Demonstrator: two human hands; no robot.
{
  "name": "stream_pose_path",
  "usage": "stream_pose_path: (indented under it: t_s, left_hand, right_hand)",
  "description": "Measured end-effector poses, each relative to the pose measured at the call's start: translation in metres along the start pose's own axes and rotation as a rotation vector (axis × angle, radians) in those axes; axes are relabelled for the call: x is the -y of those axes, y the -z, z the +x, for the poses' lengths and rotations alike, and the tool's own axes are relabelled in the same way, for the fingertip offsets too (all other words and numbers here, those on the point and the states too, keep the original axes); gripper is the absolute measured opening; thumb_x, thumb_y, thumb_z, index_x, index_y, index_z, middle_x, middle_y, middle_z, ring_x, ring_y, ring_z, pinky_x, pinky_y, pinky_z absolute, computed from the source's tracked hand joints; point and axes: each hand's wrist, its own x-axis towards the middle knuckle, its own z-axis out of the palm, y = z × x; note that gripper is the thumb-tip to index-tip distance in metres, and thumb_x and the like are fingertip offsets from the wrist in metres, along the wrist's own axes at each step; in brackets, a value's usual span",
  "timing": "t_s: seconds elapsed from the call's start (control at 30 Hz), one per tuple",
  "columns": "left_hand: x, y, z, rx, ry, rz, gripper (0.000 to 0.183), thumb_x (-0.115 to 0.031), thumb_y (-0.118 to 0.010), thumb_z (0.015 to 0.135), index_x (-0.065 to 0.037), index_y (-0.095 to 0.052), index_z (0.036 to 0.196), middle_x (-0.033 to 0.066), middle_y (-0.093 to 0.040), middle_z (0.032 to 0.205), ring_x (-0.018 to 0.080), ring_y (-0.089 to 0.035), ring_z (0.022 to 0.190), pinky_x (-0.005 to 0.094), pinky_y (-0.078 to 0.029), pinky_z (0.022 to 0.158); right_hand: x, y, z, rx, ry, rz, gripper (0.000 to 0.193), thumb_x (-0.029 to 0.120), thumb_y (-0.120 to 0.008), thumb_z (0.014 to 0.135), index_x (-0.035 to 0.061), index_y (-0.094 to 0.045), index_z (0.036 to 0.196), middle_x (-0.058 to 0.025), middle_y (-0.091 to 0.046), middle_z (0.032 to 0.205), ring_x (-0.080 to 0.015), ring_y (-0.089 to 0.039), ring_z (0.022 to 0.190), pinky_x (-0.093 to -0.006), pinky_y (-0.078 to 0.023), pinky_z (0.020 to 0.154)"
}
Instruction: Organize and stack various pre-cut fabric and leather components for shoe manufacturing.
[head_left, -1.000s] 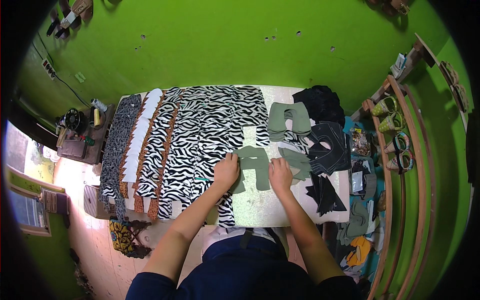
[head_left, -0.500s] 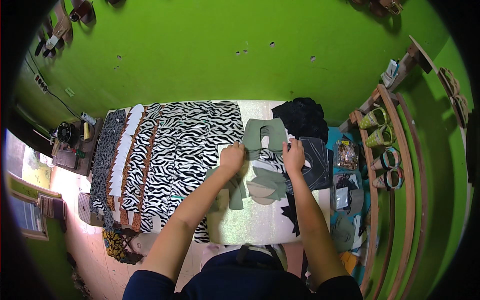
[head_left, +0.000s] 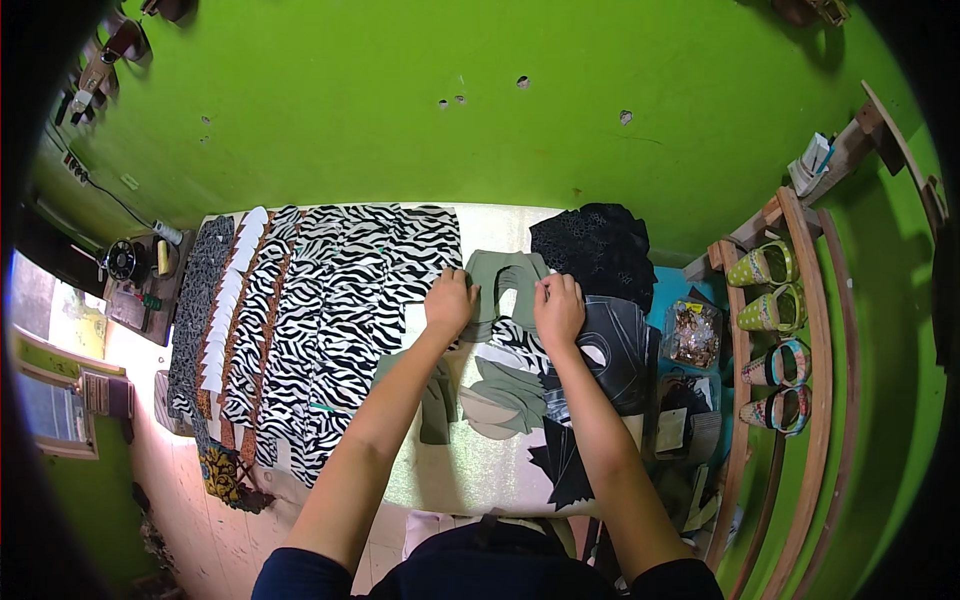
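A stack of grey-green U-shaped cut pieces (head_left: 483, 284) lies flat near the far side of the worktable, its curve pointing away from me. My left hand (head_left: 451, 302) has its fingers closed at the stack's left edge. At the right edge my right hand (head_left: 560, 312) grips with bent fingers, the thumb side against the pieces. Just nearer to me sit more grey-green pieces (head_left: 508, 392), fanned out in a loose pile over beige ones. Another grey-green piece (head_left: 436, 405) lies partly under my left forearm.
Rows of zebra-print pieces (head_left: 335, 310) cover the table's left side, alongside white strips (head_left: 232, 300). Black textured material (head_left: 592, 250) and black sheets (head_left: 615, 350) lie right. Beyond them stand a clear tub (head_left: 694, 333) and a wooden rack (head_left: 800, 300) with sandals (head_left: 765, 310).
The whole view has shifted slightly. My hands have come in closer against both sides of the U-shaped stack; the right fingers, earlier straighter, are now bent at its edge.
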Motion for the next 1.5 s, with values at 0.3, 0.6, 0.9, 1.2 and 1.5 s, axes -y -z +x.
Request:
stream_pose_path:
  t_s: [0.3, 0.6, 0.9, 1.2, 1.5]
  left_hand:
    - [-0.005, -0.004, 0.002, -0.185, -0.009, -0.327, 0.040, -0.016, -0.062, 0.074, -0.002, -0.048, 0.109, 0.0170, -0.046, 0.110, 0.0328, -0.048, 0.100, 0.0370, -0.040, 0.087]
    - [0.014, 0.041, -0.026, 0.028, -0.015, -0.910, 0.010, -0.010, -0.056, 0.084, -0.002, -0.053, 0.089, 0.0042, -0.058, 0.089, 0.0124, -0.054, 0.082, 0.0246, -0.043, 0.073]
    - [0.033, 0.075, -0.115, -0.001, -0.001, -0.922, 0.021, -0.019, -0.053, 0.088, -0.001, -0.051, 0.097, 0.0016, -0.056, 0.081, 0.0068, -0.048, 0.070, 0.0211, -0.039, 0.060]
    - [0.074, 0.043, -0.245, 0.274, 0.194, -0.774, 0.035, -0.026, -0.060, 0.080, 0.002, -0.053, 0.099, 0.0097, -0.058, 0.064, 0.0177, -0.054, 0.057, 0.0301, -0.043, 0.055]
    - [0.063, 0.022, -0.283, 0.397, 0.156, -0.800, 0.032, -0.022, -0.055, 0.085, 0.002, -0.049, 0.105, 0.0050, -0.054, 0.070, 0.0095, -0.048, 0.054, 0.0242, -0.042, 0.047]
  right_hand:
    - [0.005, 0.011, -0.006, 0.033, 0.337, 0.423, 0.006, 0.009, -0.050, 0.083, 0.0032, -0.049, 0.084, -0.0118, -0.058, 0.091, -0.0307, -0.055, 0.083, -0.0387, -0.044, 0.072]
    - [0.022, 0.045, -0.017, -0.085, 0.230, 0.578, 0.015, 0.011, -0.047, 0.086, 0.0047, -0.054, 0.097, -0.0163, -0.061, 0.087, -0.0329, -0.059, 0.079, -0.0371, -0.046, 0.065]
    - [0.055, 0.071, -0.114, -0.009, -0.002, 0.653, 0.022, 0.015, -0.054, 0.085, -0.0015, -0.053, 0.099, -0.0150, -0.061, 0.082, -0.0207, -0.060, 0.077, -0.0308, -0.045, 0.068]
    - [0.054, 0.044, -0.284, 0.074, -0.277, 0.412, 0.024, 0.023, -0.052, 0.083, 0.0033, -0.058, 0.095, -0.0191, -0.062, 0.084, -0.0349, -0.060, 0.079, -0.0388, -0.046, 0.066]
    - [0.052, 0.062, -0.319, 0.032, -0.351, 0.207, 0.027, 0.023, -0.045, 0.086, 0.0048, -0.058, 0.102, -0.0194, -0.062, 0.087, -0.0359, -0.060, 0.079, -0.0427, -0.046, 0.068]
